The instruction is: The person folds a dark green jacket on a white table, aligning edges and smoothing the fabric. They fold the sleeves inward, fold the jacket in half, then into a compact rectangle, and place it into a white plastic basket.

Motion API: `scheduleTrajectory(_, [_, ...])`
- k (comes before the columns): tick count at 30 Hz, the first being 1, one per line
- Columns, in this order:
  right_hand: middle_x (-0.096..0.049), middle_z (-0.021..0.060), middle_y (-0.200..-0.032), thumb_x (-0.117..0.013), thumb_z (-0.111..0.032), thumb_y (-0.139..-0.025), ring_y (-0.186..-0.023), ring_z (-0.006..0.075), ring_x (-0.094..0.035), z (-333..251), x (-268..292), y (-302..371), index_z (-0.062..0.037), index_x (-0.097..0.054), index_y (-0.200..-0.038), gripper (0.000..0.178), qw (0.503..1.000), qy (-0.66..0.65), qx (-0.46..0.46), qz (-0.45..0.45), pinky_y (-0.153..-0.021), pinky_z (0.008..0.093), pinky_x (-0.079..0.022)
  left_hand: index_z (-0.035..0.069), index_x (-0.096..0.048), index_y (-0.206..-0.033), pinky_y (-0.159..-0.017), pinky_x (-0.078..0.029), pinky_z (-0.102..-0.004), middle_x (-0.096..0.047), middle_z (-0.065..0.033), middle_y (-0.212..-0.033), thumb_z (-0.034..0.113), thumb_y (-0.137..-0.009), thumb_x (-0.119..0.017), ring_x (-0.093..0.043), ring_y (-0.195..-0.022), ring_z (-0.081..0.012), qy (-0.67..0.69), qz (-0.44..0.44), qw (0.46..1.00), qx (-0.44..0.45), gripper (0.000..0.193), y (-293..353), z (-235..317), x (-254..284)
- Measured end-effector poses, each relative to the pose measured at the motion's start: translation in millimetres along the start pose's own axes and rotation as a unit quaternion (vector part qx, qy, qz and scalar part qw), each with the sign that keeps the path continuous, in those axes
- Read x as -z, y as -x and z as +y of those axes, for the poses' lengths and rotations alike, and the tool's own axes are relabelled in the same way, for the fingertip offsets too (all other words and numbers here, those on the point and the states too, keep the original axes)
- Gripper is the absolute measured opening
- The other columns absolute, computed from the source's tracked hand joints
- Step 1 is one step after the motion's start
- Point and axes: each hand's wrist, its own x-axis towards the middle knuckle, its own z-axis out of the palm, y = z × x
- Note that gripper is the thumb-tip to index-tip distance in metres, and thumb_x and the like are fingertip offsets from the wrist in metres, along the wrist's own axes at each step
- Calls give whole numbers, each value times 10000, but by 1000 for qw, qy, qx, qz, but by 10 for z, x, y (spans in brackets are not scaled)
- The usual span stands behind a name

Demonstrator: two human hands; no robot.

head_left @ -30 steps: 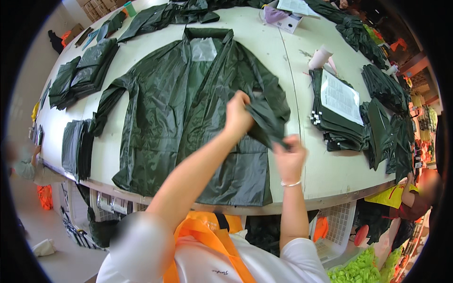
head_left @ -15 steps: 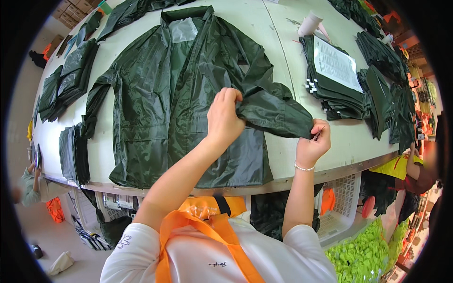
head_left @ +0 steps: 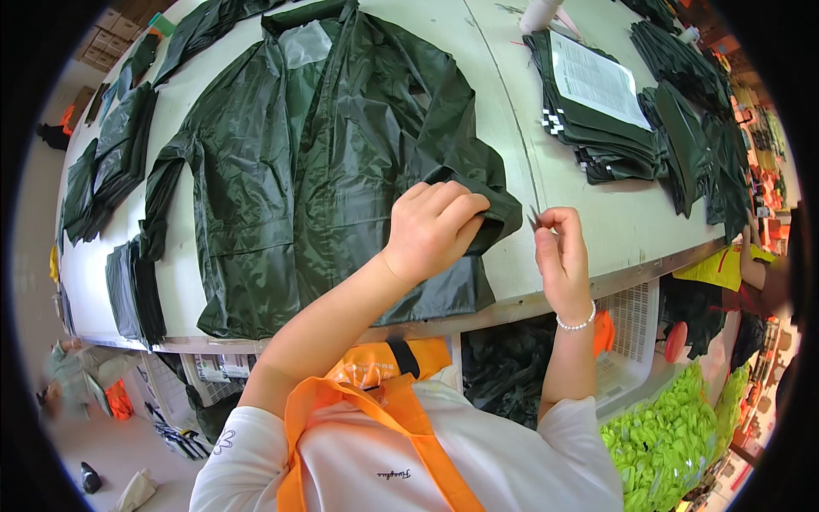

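A dark green, shiny raincoat (head_left: 247, 196) lies front up across the table, its collar at the far side and a clear plastic piece (head_left: 304, 44) inside the neck. My left hand (head_left: 433, 229) is closed on the end of the right-hand sleeve (head_left: 505, 203), which is bent down over the coat's front. Just right of that sleeve end, my right hand (head_left: 563, 260) pinches a small pair of thread snips (head_left: 534, 219). Their dark pointed blades stick out beyond the fingertips, apart from the cloth. Most of the snips is hidden in the hand.
Folded dark garments (head_left: 126, 162) lie in piles along the left. At right stands a stack (head_left: 601, 128) with a printed sheet (head_left: 595, 78) on top and a white cone (head_left: 539, 15) behind. Below the table edge are a white crate (head_left: 633, 333) and bright green items (head_left: 665, 435).
My right hand has let go of the sleeve end and moved slightly down, with the snips' blades now showing. My left hand has shifted right along the sleeve to its end.
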Motion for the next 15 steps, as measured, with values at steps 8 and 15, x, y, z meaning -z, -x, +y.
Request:
scheduleTrajectory(8, [-526, 16, -680, -617, -123, -894, -575, 41, -432, -126, -56, -78, 12, -523, -920, 167, 997, 60, 4, -55, -517, 206, -360, 94, -575, -733, -519, -385, -300, -559, -14, -671, 56, -587, -719, -545, -568, -183, 1, -13, 1000, -15, 208, -6, 35, -19])
scheduleTrajectory(15, [-544, 16, -741, -664, -82, -849, -588, 43, -437, -57, -23, -74, 8, -545, -925, 168, 999, 36, -8, -4, -502, 195, -348, 91, -580, -713, -504, -379, -303, -596, -23, -686, 35, -561, -723, -555, -558, -195, 12, 4, 1000, -2, 216, -36, 66, -83])
